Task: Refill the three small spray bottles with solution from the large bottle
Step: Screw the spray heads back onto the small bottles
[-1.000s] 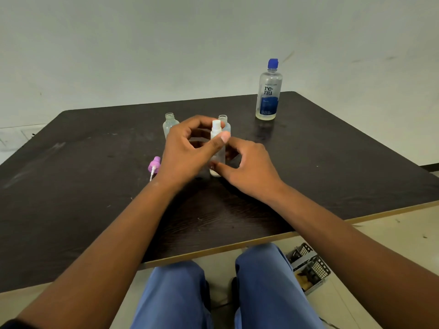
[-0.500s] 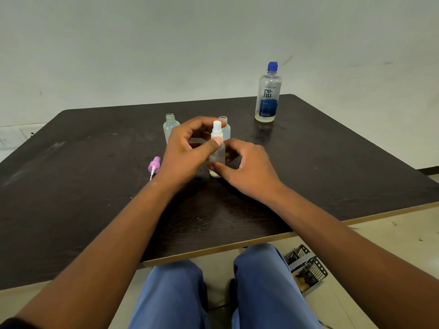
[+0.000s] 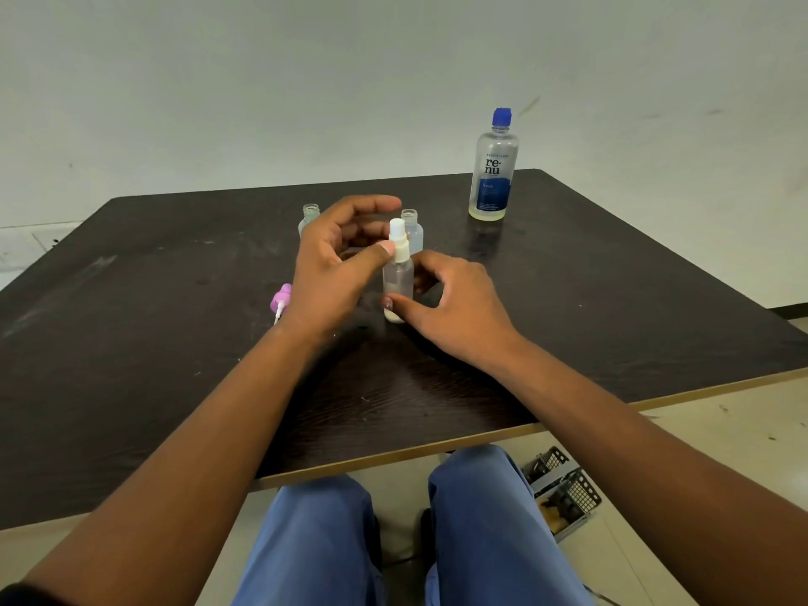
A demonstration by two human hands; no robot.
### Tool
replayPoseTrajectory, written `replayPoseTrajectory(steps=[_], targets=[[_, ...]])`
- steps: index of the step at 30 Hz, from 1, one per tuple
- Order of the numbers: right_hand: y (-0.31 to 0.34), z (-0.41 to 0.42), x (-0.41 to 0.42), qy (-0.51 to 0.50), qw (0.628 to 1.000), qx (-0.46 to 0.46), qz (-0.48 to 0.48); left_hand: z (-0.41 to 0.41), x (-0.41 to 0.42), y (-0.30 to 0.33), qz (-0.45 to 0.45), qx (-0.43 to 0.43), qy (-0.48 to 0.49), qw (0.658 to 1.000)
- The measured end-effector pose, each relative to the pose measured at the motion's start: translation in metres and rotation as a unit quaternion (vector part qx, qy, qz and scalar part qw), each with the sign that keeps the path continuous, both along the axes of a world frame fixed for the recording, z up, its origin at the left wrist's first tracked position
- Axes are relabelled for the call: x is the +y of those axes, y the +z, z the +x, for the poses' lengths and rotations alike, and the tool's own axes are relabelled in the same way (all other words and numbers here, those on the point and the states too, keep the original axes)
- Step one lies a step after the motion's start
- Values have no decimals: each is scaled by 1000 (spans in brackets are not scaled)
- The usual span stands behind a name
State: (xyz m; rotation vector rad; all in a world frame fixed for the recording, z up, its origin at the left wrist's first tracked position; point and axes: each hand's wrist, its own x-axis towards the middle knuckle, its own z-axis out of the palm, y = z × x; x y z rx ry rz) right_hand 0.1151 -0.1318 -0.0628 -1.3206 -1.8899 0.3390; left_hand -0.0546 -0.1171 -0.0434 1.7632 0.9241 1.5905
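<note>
A small clear spray bottle with a white spray top stands upright mid-table. My right hand grips its lower body between thumb and fingers. My left hand has its thumb against the white top's collar, with the other fingers lifted and spread above. Two more small bottles stand uncapped behind: one partly hidden by my left hand, the other just behind the white top. A pink spray top lies on the table left of my left wrist. The large blue-capped bottle stands at the far right.
The dark wooden table ends at a light front edge above my knees. A wire basket sits on the floor under the table's right side. A pale wall rises behind the table.
My left fingers have lifted off the white top and spread; only the thumb stays against its collar. My right hand keeps its hold on the bottle.
</note>
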Motion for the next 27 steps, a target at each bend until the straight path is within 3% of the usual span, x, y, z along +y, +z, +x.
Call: replayPoseTrajectory(steps=[16, 22, 27], targets=[[0, 1, 0, 2, 1000, 2, -1, 1, 1, -2, 27, 44, 17, 998], [-1, 0, 0, 5, 1000, -8, 16, 1, 4, -5, -10, 68, 76, 995], [-1, 1, 0, 12, 1000, 21, 10, 0, 5, -5, -10, 68, 68, 995]])
